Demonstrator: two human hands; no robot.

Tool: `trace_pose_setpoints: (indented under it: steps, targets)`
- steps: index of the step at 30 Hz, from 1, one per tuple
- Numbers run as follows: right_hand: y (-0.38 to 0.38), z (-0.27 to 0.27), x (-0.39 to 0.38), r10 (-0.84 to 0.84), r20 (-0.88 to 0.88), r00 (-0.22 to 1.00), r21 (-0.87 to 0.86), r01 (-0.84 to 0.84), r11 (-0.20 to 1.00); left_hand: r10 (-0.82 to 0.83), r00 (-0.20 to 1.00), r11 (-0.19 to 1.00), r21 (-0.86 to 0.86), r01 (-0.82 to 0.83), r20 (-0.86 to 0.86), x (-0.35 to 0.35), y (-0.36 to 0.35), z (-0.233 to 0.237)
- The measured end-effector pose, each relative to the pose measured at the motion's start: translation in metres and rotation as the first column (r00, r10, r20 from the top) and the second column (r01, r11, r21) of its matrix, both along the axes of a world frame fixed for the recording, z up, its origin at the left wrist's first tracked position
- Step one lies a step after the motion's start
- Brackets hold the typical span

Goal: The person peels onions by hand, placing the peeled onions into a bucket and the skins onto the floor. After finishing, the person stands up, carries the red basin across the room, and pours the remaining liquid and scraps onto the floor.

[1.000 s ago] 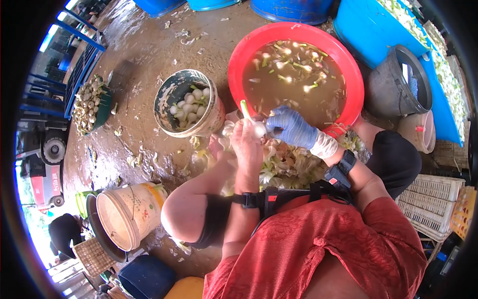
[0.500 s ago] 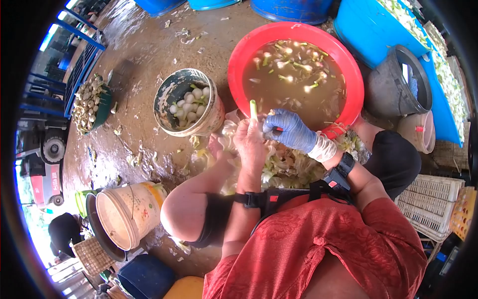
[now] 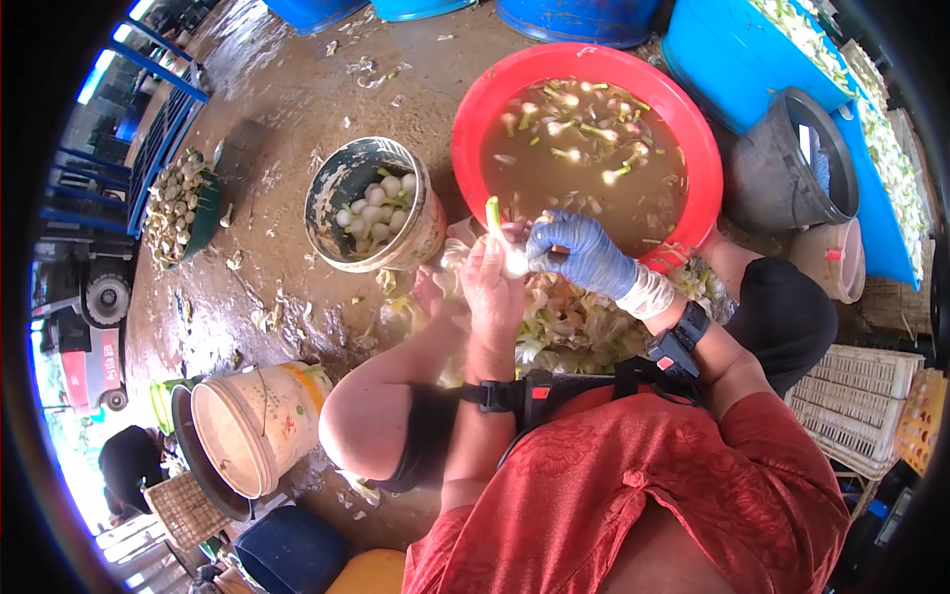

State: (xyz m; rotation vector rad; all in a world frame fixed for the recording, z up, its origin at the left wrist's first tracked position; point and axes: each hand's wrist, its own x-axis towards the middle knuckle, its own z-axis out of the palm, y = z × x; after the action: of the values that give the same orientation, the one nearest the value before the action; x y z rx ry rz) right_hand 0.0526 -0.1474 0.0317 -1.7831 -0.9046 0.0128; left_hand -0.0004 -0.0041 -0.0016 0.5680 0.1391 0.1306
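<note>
My bare left hand point(image 3: 495, 284) is closed around a white garlic bulb point(image 3: 516, 260), with its cut green stem pointing up and away from me. Close against the bulb's right side is my right hand point(image 3: 579, 253) in a blue glove, fingers curled in a pinch; whatever they hold is hidden. Just beyond both hands stands a red basin point(image 3: 473, 129) of murky water, where several stemmed garlic bulbs point(image 3: 567, 155) float. To the left, a dirty bucket point(image 3: 421, 223) contains peeled white bulbs point(image 3: 376, 213). Loose peelings point(image 3: 564, 332) lie heaped below my hands.
A green tub point(image 3: 203, 213) heaped with unpeeled bulbs stands far left. Dark grey bucket point(image 3: 767, 183) and blue tubs point(image 3: 737, 64) are at the right. A cream bucket point(image 3: 282, 411) lies tipped at lower left. White crates point(image 3: 856, 406) sit right, and scraps litter the wet floor point(image 3: 267, 139).
The garlic bulb has turned into view between my hands, its stem shifting slightly left and tilting. My right hand has rotated a little, its fingertips now by the bulb.
</note>
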Motion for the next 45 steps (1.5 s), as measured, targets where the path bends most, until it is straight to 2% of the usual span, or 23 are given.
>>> trace_pose_setpoints:
  steps: [3, 6, 8, 9, 11, 15, 16, 17, 18, 20, 22, 24, 28, 30, 31, 33, 34, 36, 38, 40, 42, 44, 45]
  targets:
    - [0.000, -0.006, -0.001, 0.023, 0.026, 0.999, 0.017, -0.024, 1.000, -0.002, 0.998, 1.000, 0.014, 0.001, 0.057, 0.000, 0.002, -0.004]
    - [-0.004, -0.013, -0.002, -0.034, -0.077, 0.996, 0.029, 0.036, 0.999, -0.026, 1.000, 1.000, -0.008, 0.026, -0.006, 0.001, 0.005, -0.004]
    - [-0.010, -0.016, 0.001, -0.131, -0.070, 0.989, -0.137, 0.120, 0.983, -0.001, 0.985, 0.995, -0.101, 0.019, 0.171, 0.006, 0.005, 0.000]
    - [-0.013, -0.020, 0.003, -0.131, -0.069, 0.989, -0.137, 0.121, 0.983, -0.006, 0.982, 0.992, -0.122, 0.029, 0.187, 0.004, 0.006, 0.003]
    - [-0.016, -0.026, 0.005, -0.240, -0.136, 0.961, -0.218, 0.208, 0.954, -0.032, 0.978, 0.987, -0.145, 0.063, 0.208, 0.005, 0.009, 0.002]
    - [-0.017, -0.011, 0.000, -0.241, -0.165, 0.957, -0.197, 0.207, 0.958, -0.089, 0.975, 0.977, -0.171, 0.125, 0.204, 0.005, 0.012, 0.002]
    - [-0.012, 0.003, -0.005, -0.162, -0.163, 0.973, -0.075, 0.152, 0.986, -0.090, 0.975, 0.977, -0.171, 0.126, 0.202, 0.006, 0.012, 0.002]
    - [-0.007, 0.010, -0.007, -0.085, -0.152, 0.985, 0.048, 0.093, 0.994, -0.100, 0.988, 0.981, -0.156, 0.118, 0.118, 0.007, 0.012, 0.001]
    - [-0.005, 0.010, -0.007, -0.087, -0.152, 0.985, 0.049, 0.096, 0.994, -0.107, 0.994, 0.984, -0.138, 0.110, 0.033, 0.008, 0.012, 0.001]
    - [-0.001, 0.009, -0.005, 0.044, -0.048, 0.998, 0.073, -0.041, 0.997, -0.123, 0.991, 0.980, -0.152, 0.129, 0.047, 0.005, 0.004, 0.013]
    - [0.000, 0.005, -0.004, 0.067, -0.113, 0.991, 0.118, -0.054, 0.992, -0.138, 0.989, 0.975, -0.169, 0.146, 0.060, 0.003, 0.002, 0.013]
    - [-0.003, 0.005, -0.001, 0.044, -0.025, 0.999, 0.011, -0.043, 0.999, -0.173, 0.976, 0.945, -0.256, 0.202, 0.128, 0.001, 0.004, 0.001]
    - [-0.006, -0.001, 0.003, 0.029, 0.023, 0.999, -0.073, -0.028, 0.997, -0.159, 0.979, 0.943, -0.276, 0.188, 0.126, 0.004, 0.005, -0.001]
    - [-0.010, -0.014, 0.003, 0.027, 0.035, 0.999, -0.147, -0.022, 0.989, -0.064, 0.991, 0.987, -0.141, 0.081, 0.117, 0.005, 0.009, 0.002]
    - [-0.012, -0.017, 0.003, 0.029, 0.035, 0.999, -0.147, -0.023, 0.989, -0.029, 0.997, 0.978, -0.202, 0.043, 0.070, 0.006, 0.009, 0.007]
    - [-0.015, -0.023, 0.001, 0.021, 0.047, 0.999, -0.308, -0.005, 0.951, -0.036, 0.996, 0.974, -0.220, 0.053, 0.081, 0.002, 0.009, 0.016]
    - [-0.014, -0.021, -0.001, 0.020, 0.047, 0.999, -0.308, -0.005, 0.951, -0.044, 0.995, 0.969, -0.237, 0.065, 0.092, 0.002, 0.009, 0.020]
    - [-0.014, -0.015, -0.008, -0.064, -0.269, 0.961, -0.086, 0.042, 0.995, -0.023, 0.998, 0.978, -0.205, 0.036, 0.065, 0.002, 0.009, 0.021]
    - [-0.009, 0.002, -0.011, -0.056, -0.214, 0.975, -0.027, 0.051, 0.998, -0.006, 0.999, 0.985, -0.175, 0.012, 0.038, 0.002, 0.010, 0.015]
    - [-0.004, 0.013, -0.011, -0.054, -0.152, 0.987, 0.032, 0.059, 0.998, -0.183, 0.979, 0.952, -0.233, 0.199, 0.089, 0.006, 0.014, 0.008]
    - [0.000, 0.017, -0.009, 0.015, -0.056, 0.998, 0.043, -0.012, 0.999, -0.179, 0.979, 0.937, -0.285, 0.200, 0.098, 0.003, 0.006, 0.013]
    - [-0.001, 0.005, -0.006, 0.040, -0.125, 0.991, 0.091, -0.029, 0.995, -0.172, 0.979, 0.921, -0.336, 0.198, 0.106, 0.002, 0.001, 0.015]
    - [-0.002, 0.000, -0.005, 0.047, -0.128, 0.991, 0.043, -0.042, 0.998, -0.151, 0.987, 0.926, -0.340, 0.162, 0.058, 0.003, 0.001, 0.011]
